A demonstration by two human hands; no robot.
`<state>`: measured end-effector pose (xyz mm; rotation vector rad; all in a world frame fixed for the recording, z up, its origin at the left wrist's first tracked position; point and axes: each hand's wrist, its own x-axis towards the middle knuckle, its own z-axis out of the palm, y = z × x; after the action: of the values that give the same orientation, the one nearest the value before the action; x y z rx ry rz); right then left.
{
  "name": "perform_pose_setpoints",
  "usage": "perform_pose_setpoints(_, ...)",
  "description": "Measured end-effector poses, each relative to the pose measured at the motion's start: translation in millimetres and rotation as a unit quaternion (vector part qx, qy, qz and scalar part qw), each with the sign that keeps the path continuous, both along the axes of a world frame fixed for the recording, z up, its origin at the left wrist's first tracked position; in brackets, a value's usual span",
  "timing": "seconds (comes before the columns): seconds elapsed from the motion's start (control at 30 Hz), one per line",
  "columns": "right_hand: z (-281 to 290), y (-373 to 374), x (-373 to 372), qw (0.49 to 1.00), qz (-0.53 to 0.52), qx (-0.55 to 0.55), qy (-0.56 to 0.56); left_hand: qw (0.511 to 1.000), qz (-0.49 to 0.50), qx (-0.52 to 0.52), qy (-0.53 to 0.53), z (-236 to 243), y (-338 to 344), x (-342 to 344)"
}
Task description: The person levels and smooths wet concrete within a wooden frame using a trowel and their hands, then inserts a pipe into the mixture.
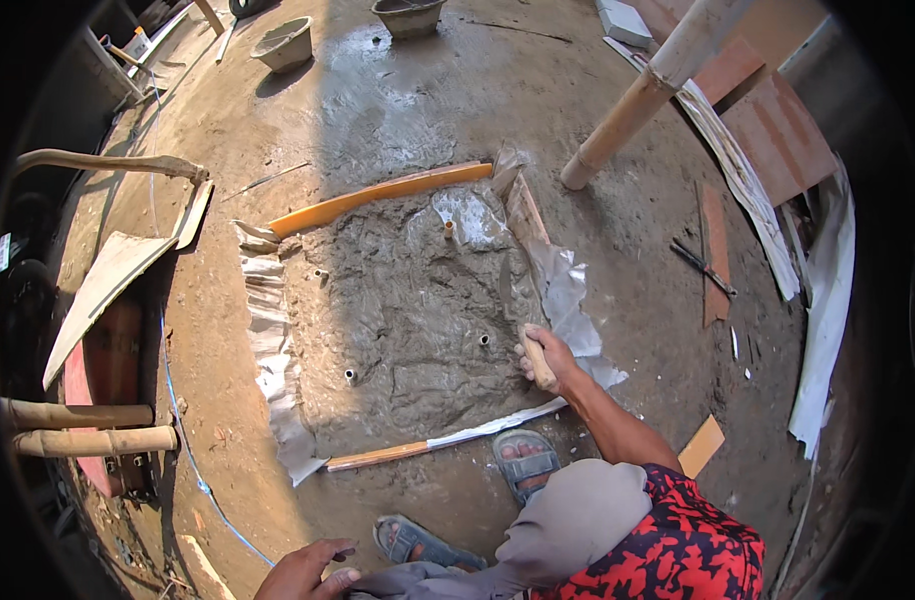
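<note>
My right hand [553, 352] is closed round the wooden handle of a trowel [541, 372] at the right side of a square bed of wet grey concrete [408, 300]. The trowel's mud-coloured blade lies over the concrete and blends into it. Several short pipe ends, one of them a tan pipe [449, 230], stand up out of the rough surface. Wooden strips edge the bed, among them a far board [378, 197] and a near strip [378, 456]. Down by my knee, my left hand [308, 572] holds nothing, its fingers and thumb apart.
Crumpled pale sheeting [270, 335] lines the bed's sides. A bamboo post [628, 120] rises at the far right. Two mortar tubs, one a grey tub [284, 45], stand at the back. A wheelbarrow [103, 400] is at left, near a blue cord [183, 430]. Pliers-like tool [705, 268] lies right.
</note>
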<state>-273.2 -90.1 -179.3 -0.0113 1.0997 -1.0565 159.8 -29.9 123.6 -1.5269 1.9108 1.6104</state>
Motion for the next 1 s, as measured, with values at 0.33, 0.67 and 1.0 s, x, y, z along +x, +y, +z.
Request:
perform_pose_setpoints(0.33, 0, -115, -21, 0.986, 0.089, -0.043, 0.137, 1.0, -0.007, 0.0, -0.016, -3, -3, 3)
perform_pose_setpoints(0.67, -9, -163, -37, 0.992, 0.076, -0.05, 0.087, 1.0, 0.01, -0.023, -0.001, 3, 7, 5)
perform_pose_setpoints(1.0, -17, -183, -39, 0.991, 0.033, -0.069, 0.11, 1.0, 0.006, -0.03, -0.003, 2, 10, 3)
